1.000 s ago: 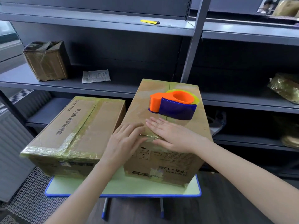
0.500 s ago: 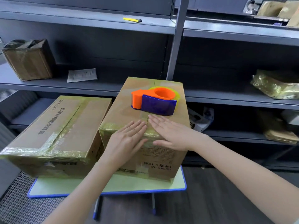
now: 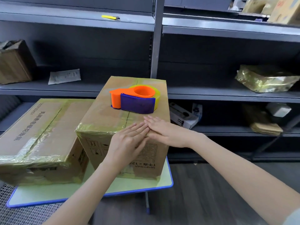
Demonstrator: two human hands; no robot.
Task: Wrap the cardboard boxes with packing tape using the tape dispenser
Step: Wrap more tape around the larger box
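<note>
Cardboard box point(image 3: 103, 114) by the table's point(image 3: 168, 184) right edge: left hand point(image 3: 128, 140) and right hand point(image 3: 164, 130), flat and empty, are smoothing tape; next likely grasping the tape dispenser point(image 3: 136, 101) atop.

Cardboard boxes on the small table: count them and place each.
2. The tall box stands on the right, tape dispenser on top; the flat box lies left of it. Anything behind them would be hidden.

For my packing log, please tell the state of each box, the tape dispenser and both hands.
Tape dispenser: lying unheld on the right box.
Right box: closed, near edge taped.
Left box: closed, taped.
Left hand: flat, pressing the right box's near edge.
Right hand: flat on that box's top.
</note>
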